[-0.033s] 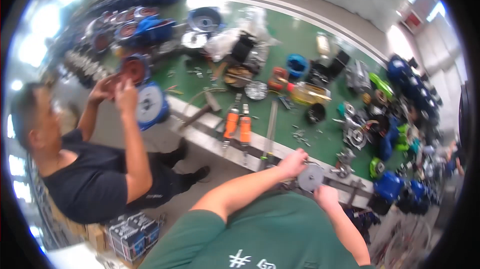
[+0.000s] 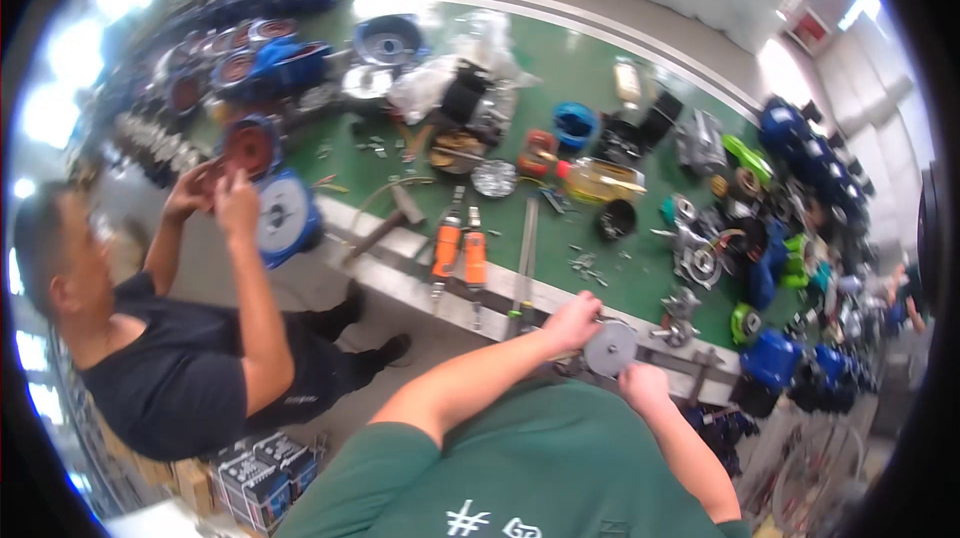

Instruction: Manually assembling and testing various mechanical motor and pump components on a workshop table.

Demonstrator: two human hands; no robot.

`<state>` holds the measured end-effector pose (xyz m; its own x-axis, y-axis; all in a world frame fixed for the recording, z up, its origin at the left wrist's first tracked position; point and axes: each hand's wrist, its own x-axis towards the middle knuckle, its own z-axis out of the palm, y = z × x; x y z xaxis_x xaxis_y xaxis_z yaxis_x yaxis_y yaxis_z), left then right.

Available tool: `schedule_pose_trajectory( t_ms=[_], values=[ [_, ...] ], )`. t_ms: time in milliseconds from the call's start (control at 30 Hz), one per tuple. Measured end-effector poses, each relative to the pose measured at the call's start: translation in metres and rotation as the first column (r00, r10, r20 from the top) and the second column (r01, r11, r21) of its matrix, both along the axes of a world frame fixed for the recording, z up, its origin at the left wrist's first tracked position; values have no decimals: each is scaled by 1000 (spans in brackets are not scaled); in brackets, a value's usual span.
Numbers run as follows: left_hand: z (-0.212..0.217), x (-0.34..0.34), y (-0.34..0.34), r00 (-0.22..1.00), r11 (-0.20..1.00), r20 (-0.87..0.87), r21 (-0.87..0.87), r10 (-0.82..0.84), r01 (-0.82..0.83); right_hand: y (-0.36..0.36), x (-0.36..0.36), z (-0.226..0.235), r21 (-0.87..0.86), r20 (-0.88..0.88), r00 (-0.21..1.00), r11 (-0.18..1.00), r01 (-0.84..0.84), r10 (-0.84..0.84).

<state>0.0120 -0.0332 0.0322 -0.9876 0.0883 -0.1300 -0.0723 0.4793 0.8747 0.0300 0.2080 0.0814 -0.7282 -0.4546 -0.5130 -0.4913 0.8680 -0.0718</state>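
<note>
Wearing one green shirt (image 2: pixel 500 453) with white printing, we have left hand (image 2: pixel 573 323) and right hand (image 2: pixel 645 387) curled at one grey disc (image 2: pixel 610 349) by the counter (image 2: pixel 640 273); their grip we cannot tell. Beyond lie two orange tools (image 2: pixel 447 250), then one yellow bottle (image 2: pixel 606 184).

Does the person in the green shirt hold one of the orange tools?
No, both orange tools lie on the bench, while the left hand and right hand are at the grey disc.
</note>
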Motion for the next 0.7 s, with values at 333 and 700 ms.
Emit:
schedule_pose_trajectory(
  t_ms=[333, 700],
  values=[
    [1, -7, -9, 884, 947, -338, -141, -321, 290, 6, 4, 16, -95, -63, 998, 996, -6, 0],
    [-36, -54, -37, 994, 986, -110, -162, 27, -45, 4, 2, 16, -64, -28, 999, 998, 22, -24]
  ],
)
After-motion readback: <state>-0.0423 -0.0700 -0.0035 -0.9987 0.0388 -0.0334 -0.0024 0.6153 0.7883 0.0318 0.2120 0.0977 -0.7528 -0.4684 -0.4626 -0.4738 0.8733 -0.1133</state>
